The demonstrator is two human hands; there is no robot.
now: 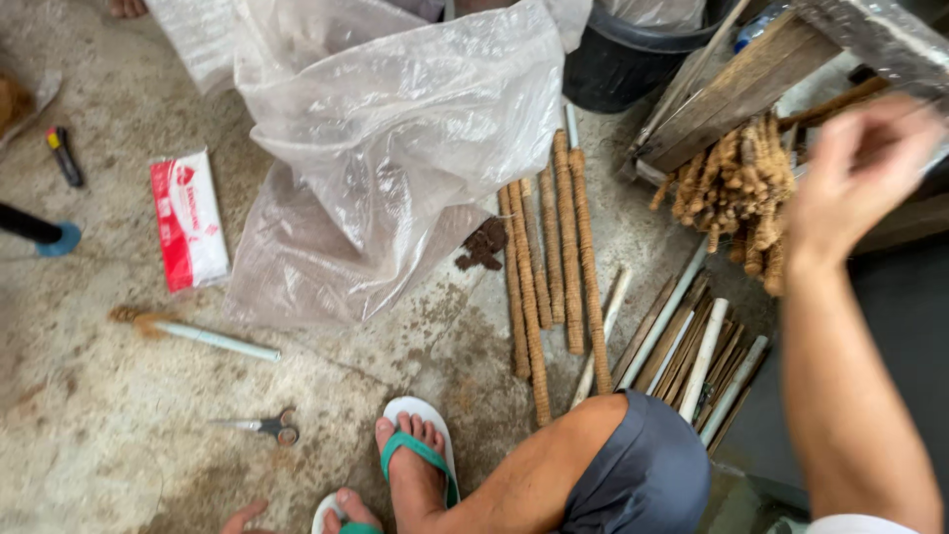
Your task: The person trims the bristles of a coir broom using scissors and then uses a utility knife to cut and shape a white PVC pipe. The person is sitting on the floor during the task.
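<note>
On the floor, rope-wrapped sticks (554, 267): loose underfoot, could roll.
Right hand (855, 173): blurred, near wrapped bundle (736, 188); grip unclear, may knock it.
Left hand (242, 516): only fingertips show.

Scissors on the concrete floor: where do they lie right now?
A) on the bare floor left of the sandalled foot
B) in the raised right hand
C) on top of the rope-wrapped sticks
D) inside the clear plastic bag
A: the scissors lie flat on the bare concrete floor, left of the foot in the green-strapped sandal and apart from it.
</note>
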